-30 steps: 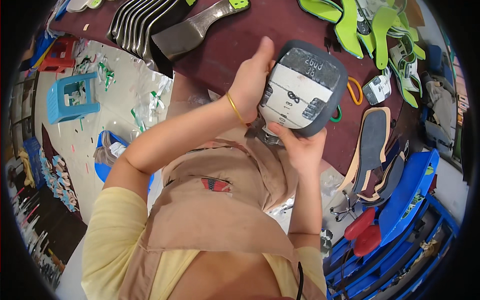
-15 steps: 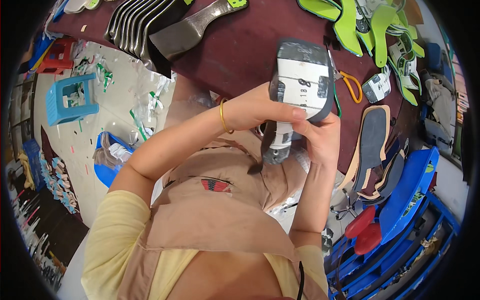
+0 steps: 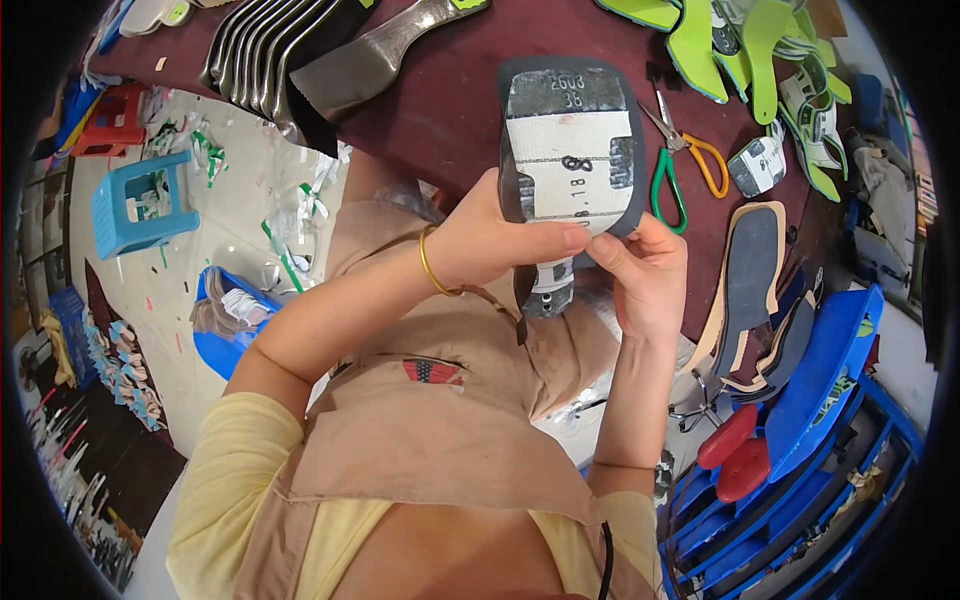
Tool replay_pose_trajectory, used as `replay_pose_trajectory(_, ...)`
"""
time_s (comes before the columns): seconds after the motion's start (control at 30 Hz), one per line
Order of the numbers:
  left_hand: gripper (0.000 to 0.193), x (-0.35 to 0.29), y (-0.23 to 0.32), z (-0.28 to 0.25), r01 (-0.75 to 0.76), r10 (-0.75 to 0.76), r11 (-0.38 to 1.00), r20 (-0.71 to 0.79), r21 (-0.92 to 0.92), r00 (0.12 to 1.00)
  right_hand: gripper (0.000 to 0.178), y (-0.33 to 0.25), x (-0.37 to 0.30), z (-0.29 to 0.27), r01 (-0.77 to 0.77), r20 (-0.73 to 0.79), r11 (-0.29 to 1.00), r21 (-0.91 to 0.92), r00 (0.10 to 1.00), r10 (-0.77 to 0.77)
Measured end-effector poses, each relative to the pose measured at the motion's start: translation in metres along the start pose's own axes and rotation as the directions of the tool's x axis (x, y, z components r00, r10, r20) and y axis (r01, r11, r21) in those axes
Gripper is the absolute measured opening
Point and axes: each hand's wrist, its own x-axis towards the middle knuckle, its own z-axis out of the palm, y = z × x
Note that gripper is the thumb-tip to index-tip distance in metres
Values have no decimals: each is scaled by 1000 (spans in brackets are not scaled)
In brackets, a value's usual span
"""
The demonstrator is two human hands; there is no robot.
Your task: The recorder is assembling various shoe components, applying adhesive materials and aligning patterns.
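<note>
Both hands hold a shoe last [image 3: 570, 165] over the near edge of the table, its broad underside turned toward me. That face has a white middle with black patches and a dark grey rim; the narrow end points down toward my lap. My left hand [image 3: 497, 238] closes on its left side, with the thumb lying across the white face. On the lower right edge, my right hand [image 3: 645, 265] pinches the rim, its thumb near the left thumb. Some of the fingers behind the last are hidden. A strip of dark material hangs beside the narrow end.
Scissors [image 3: 678, 140] with green and orange handles lie right of the last, by a small black-and-white piece [image 3: 757, 165]. Dark glossy curved pieces [image 3: 265, 70] stand at far left, lime-green shoe parts [image 3: 695, 60] at far right. Soles [image 3: 750, 270], a blue rack [image 3: 800, 500] and a blue stool [image 3: 125, 215] surround me.
The shoe last has moved left and turned so its underside faces me more fully. Both hands keep hold of it. More of the scissors now shows.
</note>
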Motion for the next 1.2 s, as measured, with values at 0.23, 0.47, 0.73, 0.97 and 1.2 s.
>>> replay_pose_trajectory(0.23, 33, 2, -30, 6, -250, 262, 961, -98, 122, 960, 20, 6, -13, 21, 66, -229, 958, -280, 964, -134)
replay_pose_trajectory(0.47, 18, 27, -47, 22, -323, 330, 943, -363, 81, 871, 34, 32, -11, 44, 173, -252, 889, -425, 920, -300)
replay_pose_trajectory(0.73, 21, 22, -43, 21, -242, 240, 969, -412, 48, 879, 38, 19, -23, 40, 190, -161, 922, -336, 954, -255)
replay_pose_trajectory(0.97, 25, 4, -26, -7, -118, 117, 991, 10, 59, 993, 27, -3, 0, 17, 138, -192, 888, -439, 951, -243)
replay_pose_trajectory(1.2, 38, -8, -21, -3, -58, 51, 996, 98, 66, 994, 25, -2, 4, 20, 305, 124, 345, -888, 880, -458)
